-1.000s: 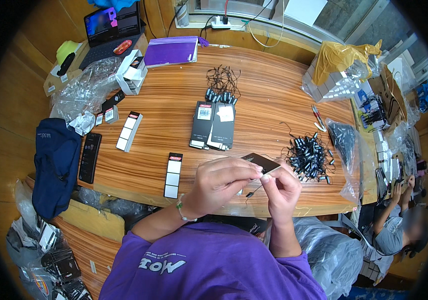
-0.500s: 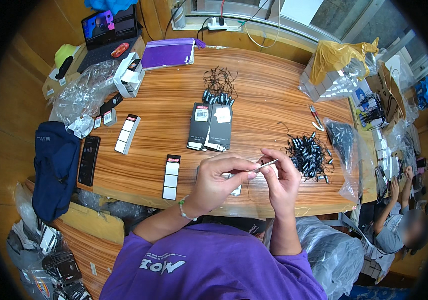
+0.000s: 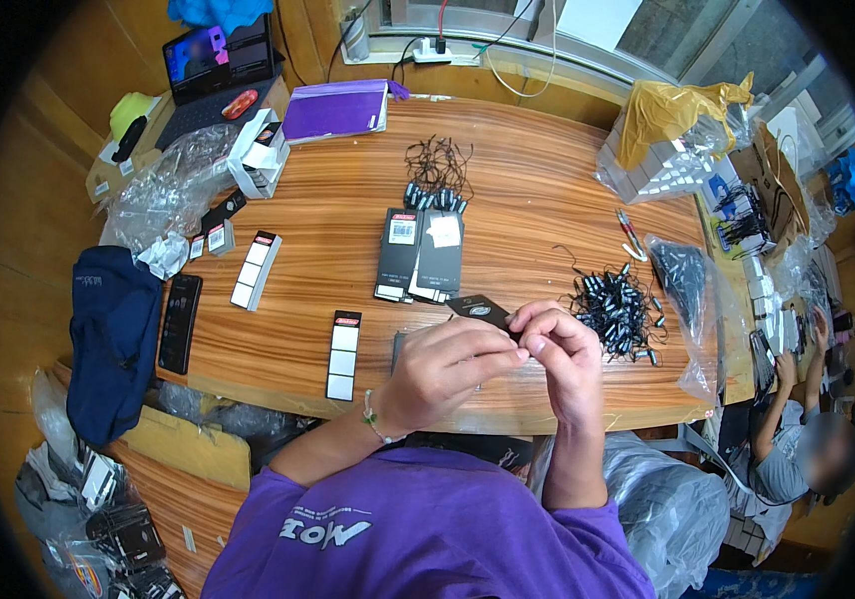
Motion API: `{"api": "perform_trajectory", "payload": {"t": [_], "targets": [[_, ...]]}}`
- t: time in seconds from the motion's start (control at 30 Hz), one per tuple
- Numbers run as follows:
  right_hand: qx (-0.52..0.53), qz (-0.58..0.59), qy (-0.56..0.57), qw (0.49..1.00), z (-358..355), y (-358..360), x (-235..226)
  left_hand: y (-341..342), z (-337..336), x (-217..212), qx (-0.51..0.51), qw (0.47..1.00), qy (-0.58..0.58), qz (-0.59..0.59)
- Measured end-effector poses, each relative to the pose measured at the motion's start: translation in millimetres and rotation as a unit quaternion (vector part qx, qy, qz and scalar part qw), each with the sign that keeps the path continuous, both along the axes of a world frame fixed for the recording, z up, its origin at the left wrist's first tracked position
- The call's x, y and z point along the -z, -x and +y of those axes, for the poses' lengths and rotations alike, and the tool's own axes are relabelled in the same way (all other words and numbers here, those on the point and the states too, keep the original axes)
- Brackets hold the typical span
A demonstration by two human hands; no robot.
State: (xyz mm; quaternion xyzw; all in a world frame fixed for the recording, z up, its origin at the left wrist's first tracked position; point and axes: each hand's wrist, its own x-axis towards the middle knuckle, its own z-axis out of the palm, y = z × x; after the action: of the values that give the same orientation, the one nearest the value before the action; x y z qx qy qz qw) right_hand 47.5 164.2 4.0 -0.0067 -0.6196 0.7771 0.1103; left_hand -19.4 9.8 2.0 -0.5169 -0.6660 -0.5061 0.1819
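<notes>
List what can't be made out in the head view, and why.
Head view: near end of the flat black card, hidden by the left hand and right hand; grip unclear.
Head view: extent of the flat dark-grey piece, covered by the left hand.
Head view: count of small black corded cylinders; too small, tangled.
Head view: rest of the crumpled bright-blue material, cut off by top edge.

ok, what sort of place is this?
Probably a small hand-assembly or packing workshop: a heap of small corded parts and stacked dark cards lie on a wooden table, and a second person is also using their hands at the right.
</notes>
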Motion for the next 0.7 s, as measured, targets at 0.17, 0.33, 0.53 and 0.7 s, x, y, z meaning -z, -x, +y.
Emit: {"api": "perform_trajectory", "payload": {"t": [0.17, 0.33, 0.53, 0.7], "targets": [[0.047, 0.162, 0.272, 0.947, 5.9, 6.4, -20.6, -0.7, 2.0, 5.9, 0.033, 0.999, 0.031, -0.002], [0.035, 0.234, 0.283, 0.929, 2.0, 0.0, -40.4, -4.7, -11.7, 3.8, 0.089, 0.982, 0.065, -0.155], [0.076, 0.283, 0.139, 0.946, 18.4, -19.3, -32.1, 49.0, -116.7, 42.5, -0.143, 0.927, 0.262, -0.228], [0.109, 0.270, 0.113, 0.950, 32.5, -18.1, -27.8, 47.3, -150.3, 71.2, -0.184, 0.876, 0.330, -0.299]]}}
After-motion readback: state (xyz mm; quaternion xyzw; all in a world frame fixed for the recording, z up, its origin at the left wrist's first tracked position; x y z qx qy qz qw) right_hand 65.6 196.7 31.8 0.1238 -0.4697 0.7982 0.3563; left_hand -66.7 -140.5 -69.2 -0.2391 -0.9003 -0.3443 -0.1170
